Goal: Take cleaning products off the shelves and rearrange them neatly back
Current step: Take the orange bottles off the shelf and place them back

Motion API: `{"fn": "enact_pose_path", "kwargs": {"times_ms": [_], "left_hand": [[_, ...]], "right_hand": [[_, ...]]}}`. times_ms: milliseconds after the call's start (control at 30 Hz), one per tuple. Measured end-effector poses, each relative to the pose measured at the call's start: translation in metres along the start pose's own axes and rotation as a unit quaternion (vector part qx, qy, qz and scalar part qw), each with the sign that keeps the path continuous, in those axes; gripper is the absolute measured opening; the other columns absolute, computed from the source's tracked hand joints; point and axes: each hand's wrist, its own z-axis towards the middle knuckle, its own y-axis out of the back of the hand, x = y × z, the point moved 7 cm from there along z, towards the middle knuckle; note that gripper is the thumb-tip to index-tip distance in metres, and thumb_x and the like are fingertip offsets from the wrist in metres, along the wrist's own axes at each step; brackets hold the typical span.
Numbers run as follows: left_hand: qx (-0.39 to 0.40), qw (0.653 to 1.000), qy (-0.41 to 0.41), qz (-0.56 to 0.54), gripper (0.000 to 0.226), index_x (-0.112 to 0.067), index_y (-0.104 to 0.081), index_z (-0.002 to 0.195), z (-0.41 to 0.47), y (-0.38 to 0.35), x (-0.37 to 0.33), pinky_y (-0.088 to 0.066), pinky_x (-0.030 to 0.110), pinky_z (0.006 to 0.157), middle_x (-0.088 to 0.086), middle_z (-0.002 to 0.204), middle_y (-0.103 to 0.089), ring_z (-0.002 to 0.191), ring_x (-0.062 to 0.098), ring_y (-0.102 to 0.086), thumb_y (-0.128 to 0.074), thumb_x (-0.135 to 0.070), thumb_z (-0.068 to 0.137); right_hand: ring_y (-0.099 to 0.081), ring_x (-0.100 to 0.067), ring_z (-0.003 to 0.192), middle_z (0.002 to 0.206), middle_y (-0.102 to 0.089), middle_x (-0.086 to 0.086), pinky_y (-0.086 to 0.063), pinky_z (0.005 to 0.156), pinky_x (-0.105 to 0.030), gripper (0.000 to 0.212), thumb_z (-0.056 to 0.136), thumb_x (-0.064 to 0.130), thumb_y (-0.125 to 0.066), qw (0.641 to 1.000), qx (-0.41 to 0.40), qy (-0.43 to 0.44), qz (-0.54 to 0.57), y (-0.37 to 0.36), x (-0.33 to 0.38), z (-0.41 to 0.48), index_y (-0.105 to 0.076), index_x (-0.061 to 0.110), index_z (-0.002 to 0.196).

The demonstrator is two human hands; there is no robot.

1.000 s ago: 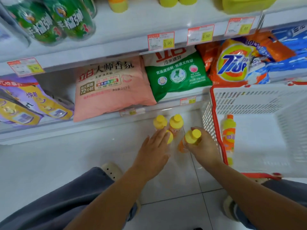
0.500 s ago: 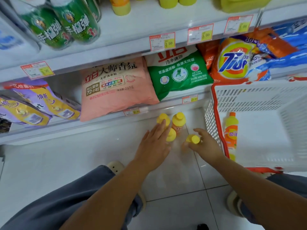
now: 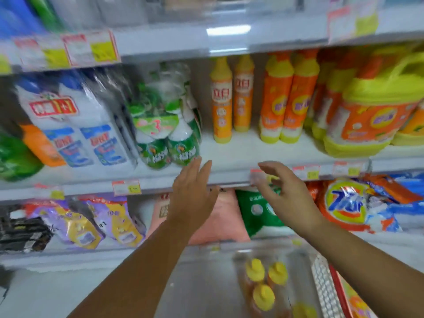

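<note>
Both my hands are raised in front of the middle shelf (image 3: 229, 154) and hold nothing. My left hand (image 3: 191, 198) has straight fingers pointing up, just below the shelf edge. My right hand (image 3: 286, 196) has loosely spread, slightly bent fingers near the price tags. Two slim orange bottles with yellow caps (image 3: 221, 99) stand on the shelf above my hands. Three small yellow-capped bottles (image 3: 263, 285) stand on the floor below, with a fourth cap at the bottom edge. The view is blurred.
Green spray bottles (image 3: 165, 134) and white-blue bottle packs (image 3: 75, 125) stand left on the shelf, bigger orange bottles (image 3: 289, 97) and a yellow tub (image 3: 371, 118) right. Detergent bags fill the lower shelf: pink (image 3: 220, 223), green (image 3: 259, 210), Tide (image 3: 348, 203). A white basket (image 3: 325, 290) stands at the lower right.
Both hands left the small bottles on the floor and rose to the middle shelf. My right hand let go of the bottle it held. The view tilted upward.
</note>
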Motion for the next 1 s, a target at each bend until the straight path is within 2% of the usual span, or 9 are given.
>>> {"fn": "enact_pose_path", "kwargs": {"times_ms": [100, 200, 367, 533, 733, 833, 900, 967, 1000], "left_hand": [[-0.014, 0.998, -0.012, 0.054, 0.062, -0.018, -0.047, 0.141, 0.021, 0.001, 0.015, -0.039, 0.049, 0.108, 0.007, 0.145, -0.049, 0.13, 0.031, -0.046, -0.05, -0.048, 0.086], [-0.04, 0.995, -0.051, 0.076, 0.061, -0.018, -0.054, 0.135, 0.021, -0.006, 0.017, -0.043, 0.052, 0.102, 0.005, 0.138, -0.056, 0.12, 0.028, -0.053, -0.045, -0.049, 0.082], [-0.08, 0.989, -0.093, 0.085, 0.063, -0.02, -0.048, 0.14, 0.012, -0.02, 0.023, -0.03, 0.054, 0.11, -0.001, 0.14, -0.052, 0.125, 0.024, -0.05, -0.047, -0.049, 0.084], [-0.065, 0.991, -0.092, 0.073, 0.07, -0.02, -0.041, 0.145, 0.012, -0.025, 0.025, -0.029, 0.056, 0.112, -0.001, 0.142, -0.047, 0.129, 0.025, -0.046, -0.048, -0.051, 0.082], [-0.031, 0.996, -0.082, 0.011, 0.067, -0.017, -0.038, 0.146, 0.01, -0.013, 0.026, -0.024, 0.049, 0.119, 0.001, 0.149, -0.045, 0.136, 0.022, -0.041, -0.043, -0.051, 0.089], [-0.044, 0.995, -0.044, -0.082, 0.07, -0.018, -0.027, 0.152, 0.001, 0.01, 0.02, -0.02, 0.03, 0.115, 0.002, 0.154, -0.037, 0.14, 0.014, -0.024, -0.05, -0.048, 0.093], [-0.018, 0.987, -0.016, -0.158, 0.079, -0.026, -0.016, 0.156, -0.009, 0.025, 0.008, -0.014, 0.021, 0.113, -0.005, 0.159, -0.025, 0.143, 0.008, -0.015, -0.059, -0.045, 0.092], [0.019, 0.967, 0.021, -0.252, 0.089, -0.036, -0.013, 0.155, -0.021, 0.031, -0.003, -0.015, 0.022, 0.115, -0.011, 0.158, -0.024, 0.144, 0.005, -0.02, -0.066, -0.049, 0.084], [0.044, 0.946, 0.051, -0.318, 0.093, -0.043, -0.016, 0.153, -0.026, 0.031, -0.009, -0.024, 0.03, 0.118, -0.013, 0.156, -0.029, 0.142, 0.006, -0.029, -0.068, -0.053, 0.077]], "right_hand": [[-0.054, -0.009, 0.117, 0.125, -0.056, 0.009, -0.046, 0.102, -0.036, 0.043, 0.092, 0.025, -0.066, 0.998, -0.028, 0.05, -0.007, -0.015, 0.03, 0.061, -0.054, 0.022, 0.133], [-0.049, -0.005, 0.115, 0.131, -0.052, 0.007, -0.041, 0.097, -0.026, 0.065, 0.087, 0.03, -0.073, 0.998, -0.018, 0.054, -0.016, -0.035, 0.044, 0.117, -0.042, 0.022, 0.143], [-0.057, -0.026, 0.123, 0.138, -0.053, -0.005, -0.049, 0.101, -0.049, 0.103, 0.064, 0.057, -0.078, 0.997, -0.078, -0.019, -0.004, -0.065, 0.035, 0.188, -0.027, 0.026, 0.148], [-0.058, -0.036, 0.119, 0.132, -0.059, -0.012, -0.048, 0.096, -0.044, 0.067, 0.085, 0.039, -0.074, 0.988, -0.103, -0.094, -0.061, -0.072, 0.033, 0.205, -0.039, 0.012, 0.136], [-0.065, -0.026, 0.108, 0.124, -0.065, -0.005, -0.054, 0.093, -0.046, 0.059, 0.08, 0.04, -0.078, 0.991, -0.1, -0.083, 0.044, -0.052, 0.056, 0.17, -0.049, 0.017, 0.127], [-0.069, -0.016, 0.094, 0.113, -0.068, -0.001, -0.06, 0.079, -0.042, 0.045, 0.082, 0.031, -0.078, 0.986, -0.057, -0.089, 0.133, -0.037, 0.076, 0.131, -0.052, 0.022, 0.117], [-0.069, -0.015, 0.092, 0.107, -0.07, 0.002, -0.06, 0.079, -0.042, 0.038, 0.083, 0.029, -0.078, 0.983, -0.019, -0.105, 0.152, -0.029, 0.083, 0.098, -0.055, 0.023, 0.113], [-0.071, -0.017, 0.092, 0.104, -0.072, 0.001, -0.06, 0.081, -0.045, 0.039, 0.081, 0.03, -0.079, 0.98, 0.012, -0.127, 0.154, -0.022, 0.084, 0.063, -0.058, 0.022, 0.113], [-0.072, -0.019, 0.091, 0.104, -0.073, 0.0, -0.06, 0.081, -0.046, 0.04, 0.08, 0.031, -0.08, 0.977, 0.027, -0.138, 0.158, -0.02, 0.084, 0.045, -0.06, 0.021, 0.113]]}}
